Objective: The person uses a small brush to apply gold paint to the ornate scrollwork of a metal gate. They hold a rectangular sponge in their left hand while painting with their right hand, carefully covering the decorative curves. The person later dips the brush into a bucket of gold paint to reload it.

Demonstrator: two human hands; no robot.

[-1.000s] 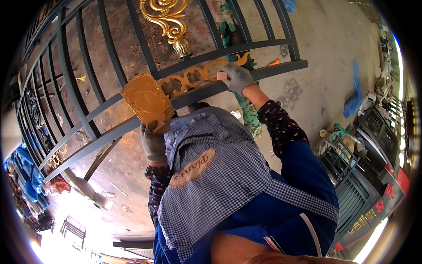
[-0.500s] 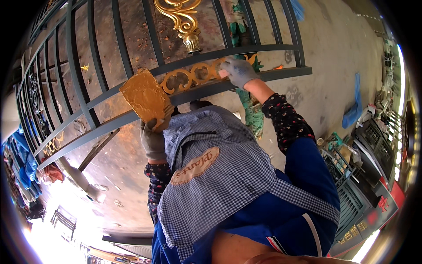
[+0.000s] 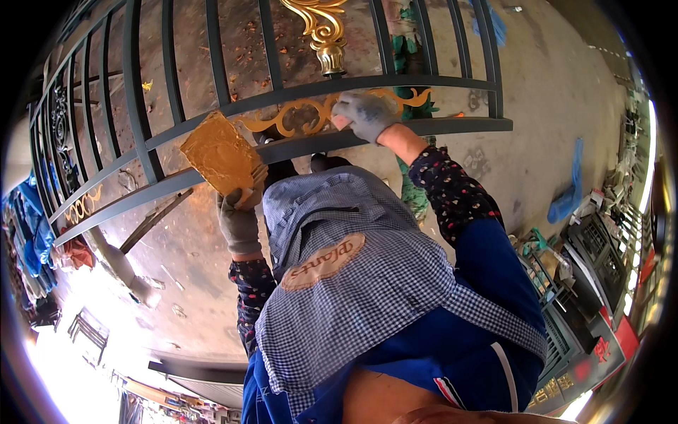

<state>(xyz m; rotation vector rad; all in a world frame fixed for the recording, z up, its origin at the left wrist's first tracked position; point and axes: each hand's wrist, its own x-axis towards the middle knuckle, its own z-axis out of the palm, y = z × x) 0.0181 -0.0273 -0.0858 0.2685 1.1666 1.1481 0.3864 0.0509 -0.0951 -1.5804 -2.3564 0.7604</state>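
Note:
My left hand [image 3: 239, 220], in a grey glove, grips a flat board [image 3: 220, 152] smeared with thick golden-brown paint. The board is tilted beside the railing's lower bars. My right hand [image 3: 366, 116], gloved in grey with gold stains, has its fingers bent against the gold scrollwork [image 3: 300, 116] between the two lower rails. Something small and pinkish shows at its fingertips; I cannot tell if it is a pad or bare skin. A dark grey metal railing [image 3: 318, 146] spans the view in front of me, with a shiny gold ornament [image 3: 330, 56] above the scrollwork.
Green-stained material [image 3: 406, 60] lies on the floor behind the bars. A blue plastic piece [image 3: 567, 187] is on the concrete at right, near stacked metal panels [image 3: 597, 247]. Blue cloth [image 3: 28, 233] hangs at far left. A slanted bar [image 3: 152, 222] lies below the railing.
My right hand has moved left along the scrollwork, baring its right end. The left hand still holds the board. The whole view has shifted slightly.

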